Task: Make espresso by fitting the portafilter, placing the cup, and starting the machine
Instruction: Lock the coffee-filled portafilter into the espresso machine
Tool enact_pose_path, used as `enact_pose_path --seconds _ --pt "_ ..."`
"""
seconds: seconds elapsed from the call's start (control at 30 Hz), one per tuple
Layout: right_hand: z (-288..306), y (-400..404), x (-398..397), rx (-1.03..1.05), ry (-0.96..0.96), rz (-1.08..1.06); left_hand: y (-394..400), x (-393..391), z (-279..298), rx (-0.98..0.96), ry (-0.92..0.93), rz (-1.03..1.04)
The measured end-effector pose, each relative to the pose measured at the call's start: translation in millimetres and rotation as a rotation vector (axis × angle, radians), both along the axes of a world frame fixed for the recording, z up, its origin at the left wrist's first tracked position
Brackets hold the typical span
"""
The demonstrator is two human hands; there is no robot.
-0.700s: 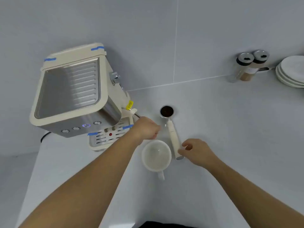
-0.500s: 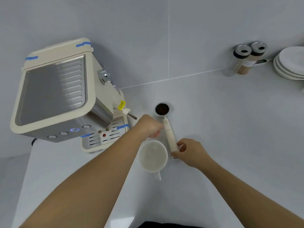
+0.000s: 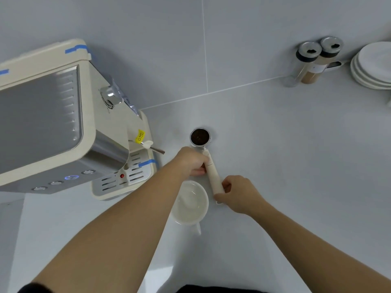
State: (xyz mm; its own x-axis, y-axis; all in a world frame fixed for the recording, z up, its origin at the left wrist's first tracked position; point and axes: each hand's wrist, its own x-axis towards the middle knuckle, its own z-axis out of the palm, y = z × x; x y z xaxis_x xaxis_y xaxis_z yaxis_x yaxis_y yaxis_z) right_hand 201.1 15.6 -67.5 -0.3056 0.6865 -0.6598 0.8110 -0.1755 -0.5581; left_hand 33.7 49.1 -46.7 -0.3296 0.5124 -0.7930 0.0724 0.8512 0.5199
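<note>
The portafilter [image 3: 211, 168] lies on the white counter, its metal basket full of dark coffee grounds pointing away from me and its cream handle pointing toward me. My left hand [image 3: 193, 161] grips the handle just below the basket. My right hand [image 3: 238, 193] holds the handle's near end. A white cup [image 3: 191, 203] stands empty between my forearms, handle toward me. The cream and steel espresso machine [image 3: 53, 123] sits at the left, with its slotted drip tray [image 3: 124, 180] bare and one blue light lit among its front buttons.
The machine's steam wand [image 3: 155, 149] juts out toward my left hand. Two lidded glass jars [image 3: 311, 62] stand against the wall at the back right, next to a stack of white plates [image 3: 374, 66] at the right edge.
My left hand has moved right and closed on the portafilter handle near the basket. My right hand has tightened on the handle's end. The view has shifted, so the machine sits further left.
</note>
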Motion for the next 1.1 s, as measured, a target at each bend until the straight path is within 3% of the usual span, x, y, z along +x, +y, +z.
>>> enact_pose_path --seconds 0.27,0.7,0.87,1.1 --pt "12.7 8.3 6.2 0.014 -0.009 0.019 -0.8 3.3 1.4 0.089 -0.026 -0.004" --pt "79.1 -6.2 24.8 0.073 0.131 -0.031 -40.2 11.2 54.4 0.358 -0.268 0.166" --pt "101.6 -32.0 30.8 0.062 0.25 -0.064 -63.1 13.4 77.6 0.419 -0.261 0.16" --pt "117.6 -62.2 22.3 -0.13 0.551 -0.171 -104.8 8.4 102.6 0.431 -0.296 0.148"
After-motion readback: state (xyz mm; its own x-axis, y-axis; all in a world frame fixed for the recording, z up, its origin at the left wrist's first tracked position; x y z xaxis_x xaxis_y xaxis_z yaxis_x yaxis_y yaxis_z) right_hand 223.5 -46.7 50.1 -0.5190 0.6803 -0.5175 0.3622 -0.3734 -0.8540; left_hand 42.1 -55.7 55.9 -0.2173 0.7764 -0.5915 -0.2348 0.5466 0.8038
